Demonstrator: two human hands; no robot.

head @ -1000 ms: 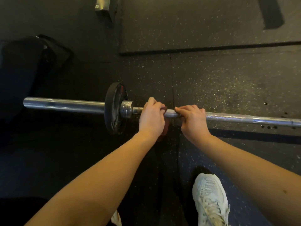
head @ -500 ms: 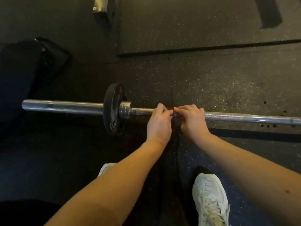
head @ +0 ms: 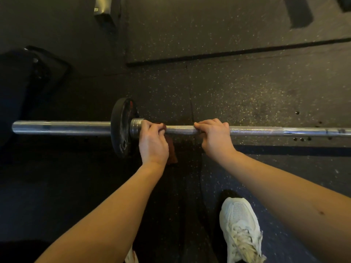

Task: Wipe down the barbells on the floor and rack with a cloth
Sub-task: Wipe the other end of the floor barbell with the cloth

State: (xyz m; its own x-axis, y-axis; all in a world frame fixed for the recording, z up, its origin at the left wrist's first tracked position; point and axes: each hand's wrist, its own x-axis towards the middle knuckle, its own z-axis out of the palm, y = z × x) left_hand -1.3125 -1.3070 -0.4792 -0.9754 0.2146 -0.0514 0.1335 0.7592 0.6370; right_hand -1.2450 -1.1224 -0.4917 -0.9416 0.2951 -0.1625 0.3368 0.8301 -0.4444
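A steel barbell (head: 266,130) lies across the dark rubber floor, with one black weight plate (head: 121,128) on its left sleeve. My left hand (head: 152,141) grips a reddish-brown cloth (head: 171,150) wrapped round the shaft, right against the collar beside the plate; a flap of cloth hangs below the bar. My right hand (head: 214,135) is curled over the shaft a little to the right, holding the bar. A short bare stretch of knurled shaft shows between the two hands.
A raised speckled rubber mat (head: 228,31) lies beyond the bar. A dark bulky object (head: 24,88) sits at the left. A metal post base (head: 103,10) stands at the top. My white shoe (head: 241,228) is on the floor below the right arm.
My left hand slid right along the shaft until it met the right hand, then back left with the cloth to the collar. The right hand has stayed in place.
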